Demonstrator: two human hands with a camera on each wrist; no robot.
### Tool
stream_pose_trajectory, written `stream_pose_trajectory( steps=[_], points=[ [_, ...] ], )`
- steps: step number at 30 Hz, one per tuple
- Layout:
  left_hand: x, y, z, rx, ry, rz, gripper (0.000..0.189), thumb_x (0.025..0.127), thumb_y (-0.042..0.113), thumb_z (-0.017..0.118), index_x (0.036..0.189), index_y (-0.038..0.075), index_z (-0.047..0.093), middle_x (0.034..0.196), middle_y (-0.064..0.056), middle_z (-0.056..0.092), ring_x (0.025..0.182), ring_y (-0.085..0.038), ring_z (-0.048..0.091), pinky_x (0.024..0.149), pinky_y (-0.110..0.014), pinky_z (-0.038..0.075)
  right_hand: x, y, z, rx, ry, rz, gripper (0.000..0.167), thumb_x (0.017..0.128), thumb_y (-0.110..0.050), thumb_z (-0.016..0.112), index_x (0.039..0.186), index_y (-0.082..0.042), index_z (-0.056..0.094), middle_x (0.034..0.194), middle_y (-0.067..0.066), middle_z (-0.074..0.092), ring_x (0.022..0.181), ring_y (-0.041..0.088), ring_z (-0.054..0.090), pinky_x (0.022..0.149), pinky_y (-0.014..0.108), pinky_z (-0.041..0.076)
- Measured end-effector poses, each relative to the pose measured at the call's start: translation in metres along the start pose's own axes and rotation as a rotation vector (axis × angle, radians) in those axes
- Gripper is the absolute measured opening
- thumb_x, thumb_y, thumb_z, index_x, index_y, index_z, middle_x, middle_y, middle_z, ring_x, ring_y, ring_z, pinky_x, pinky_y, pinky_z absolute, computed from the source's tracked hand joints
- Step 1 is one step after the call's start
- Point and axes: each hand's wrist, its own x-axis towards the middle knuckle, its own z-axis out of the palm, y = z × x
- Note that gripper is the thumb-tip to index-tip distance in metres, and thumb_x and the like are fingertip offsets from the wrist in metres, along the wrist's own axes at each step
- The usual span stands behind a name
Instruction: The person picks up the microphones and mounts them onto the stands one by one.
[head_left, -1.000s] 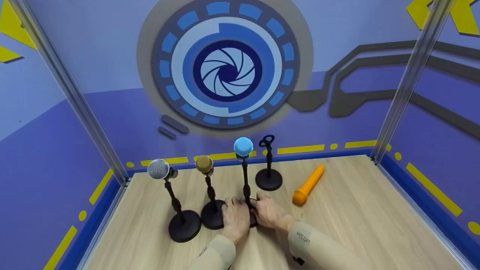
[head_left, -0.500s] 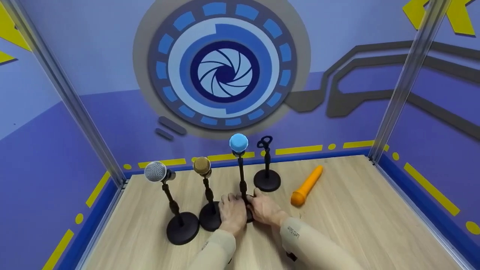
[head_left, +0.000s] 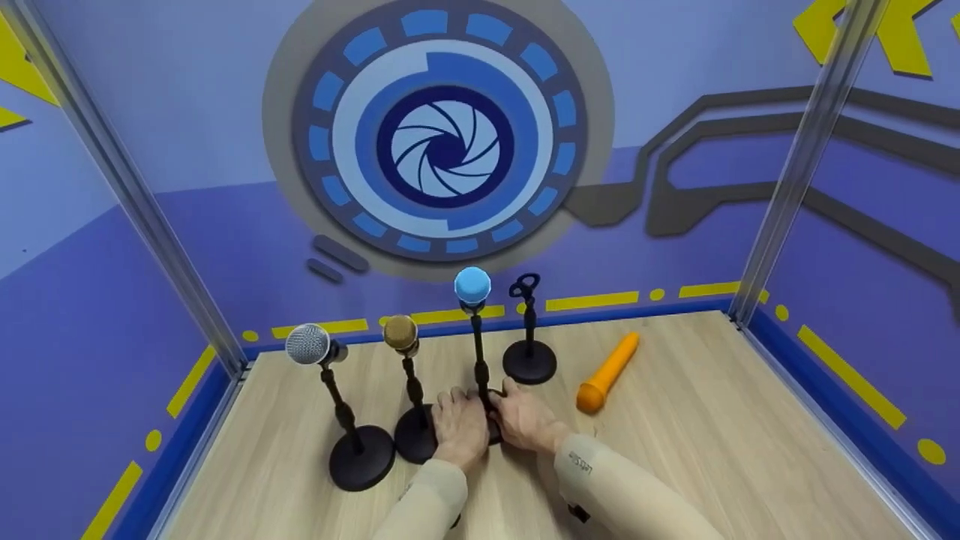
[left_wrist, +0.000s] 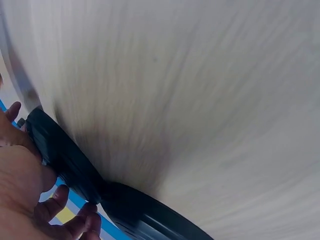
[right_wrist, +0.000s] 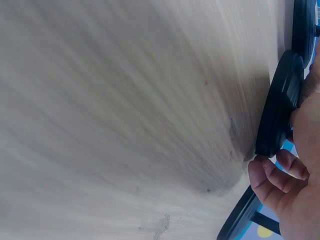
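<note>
A blue-headed microphone [head_left: 472, 286] stands upright in a black desk stand [head_left: 480, 352]. My left hand [head_left: 460, 427] grips the left side of that stand's round base [left_wrist: 65, 155], and my right hand [head_left: 527, 420] holds its right side. In both wrist views the thumbs lie over the base and the fingers bend at its rim. Touching it on the left is the base [left_wrist: 145, 215] of the stand with the gold-headed microphone [head_left: 400, 332]. My hands hide much of the held base in the head view.
A silver-headed microphone [head_left: 308, 344] stands in another stand at far left. Behind my right hand is a stand [head_left: 529, 364] with a bare clip. An orange microphone [head_left: 607, 373] lies on the wooden table [head_left: 720, 450] at right. Printed panels [head_left: 675, 165] enclose the table.
Both hands keep hold of the base. The blue-headed microphone and its stand have shifted slightly away from me and closer to the gold-headed one. The whole view has drifted slightly.
</note>
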Motion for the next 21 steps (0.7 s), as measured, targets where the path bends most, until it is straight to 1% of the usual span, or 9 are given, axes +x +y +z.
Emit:
stream_pose_trajectory(
  steps=[3,6,8,10,13,15,18,21],
  points=[
    [-0.004,-0.002,-0.004,0.022,0.002,0.019,0.022,0.101,0.019,0.078,0.119,0.007,0.075,0.107,-0.017,0.068,0.105,-0.039,0.06,0.094,-0.055,0.051,-0.001,-0.002,-0.002,-0.022,-0.015,-0.022,0.026,0.107,-0.024,0.072,0.126,-0.007,0.074,0.107,0.015,0.06,0.082,0.025,0.066,0.073,0.039,0.065],
    [-0.008,-0.002,-0.008,0.053,0.001,0.037,0.028,0.096,0.021,0.082,0.119,0.005,0.075,0.109,-0.018,0.07,0.108,-0.039,0.061,0.094,-0.054,0.053,-0.002,-0.001,-0.008,-0.011,-0.038,-0.043,0.027,0.106,-0.025,0.073,0.127,-0.007,0.072,0.107,0.014,0.06,0.083,0.025,0.066,0.074,0.039,0.064],
    [-0.009,0.0,-0.013,0.066,-0.013,0.045,0.032,0.095,0.023,0.083,0.119,0.004,0.076,0.111,-0.019,0.071,0.11,-0.04,0.062,0.094,-0.055,0.054,-0.003,0.0,-0.012,0.005,-0.056,-0.049,0.027,0.106,-0.025,0.074,0.128,-0.008,0.071,0.107,0.014,0.06,0.082,0.024,0.066,0.074,0.039,0.064],
    [-0.01,0.002,-0.019,0.07,-0.034,0.05,0.034,0.097,0.028,0.082,0.118,0.002,0.076,0.113,-0.02,0.073,0.111,-0.04,0.063,0.094,-0.055,0.055,-0.005,0.001,-0.016,0.024,-0.075,-0.057,0.027,0.106,-0.024,0.073,0.127,-0.008,0.071,0.107,0.013,0.06,0.083,0.023,0.066,0.074,0.038,0.064],
    [-0.012,0.006,-0.028,0.072,-0.074,0.058,0.037,0.104,0.036,0.075,0.118,0.002,0.077,0.113,-0.02,0.075,0.111,-0.039,0.065,0.094,-0.055,0.057,-0.008,0.002,-0.022,0.063,-0.097,-0.063,0.025,0.107,-0.023,0.072,0.126,-0.007,0.07,0.107,0.012,0.059,0.082,0.023,0.069,0.073,0.038,0.065],
    [-0.012,0.009,-0.033,0.066,-0.096,0.062,0.038,0.107,0.039,0.071,0.117,0.002,0.077,0.112,-0.019,0.076,0.11,-0.039,0.066,0.093,-0.055,0.058,-0.011,0.004,-0.026,0.097,-0.099,-0.067,0.024,0.107,-0.022,0.071,0.125,-0.007,0.07,0.106,0.011,0.06,0.083,0.024,0.071,0.073,0.039,0.065],
    [-0.013,0.013,-0.04,0.038,-0.112,0.067,0.037,0.11,0.037,0.068,0.114,0.002,0.077,0.11,-0.019,0.078,0.107,-0.039,0.068,0.091,-0.054,0.06,-0.015,0.008,-0.031,0.138,-0.083,-0.079,0.023,0.106,-0.021,0.072,0.123,-0.006,0.071,0.105,0.011,0.062,0.083,0.026,0.073,0.074,0.041,0.064],
    [-0.015,0.017,-0.044,-0.011,-0.118,0.074,0.036,0.11,0.035,0.068,0.116,0.001,0.077,0.11,-0.02,0.079,0.107,-0.04,0.071,0.09,-0.055,0.062,-0.018,0.016,-0.037,0.135,-0.084,-0.078,0.021,0.106,-0.022,0.073,0.12,-0.007,0.072,0.104,0.01,0.065,0.088,0.027,0.072,0.079,0.043,0.063]
  ],
)
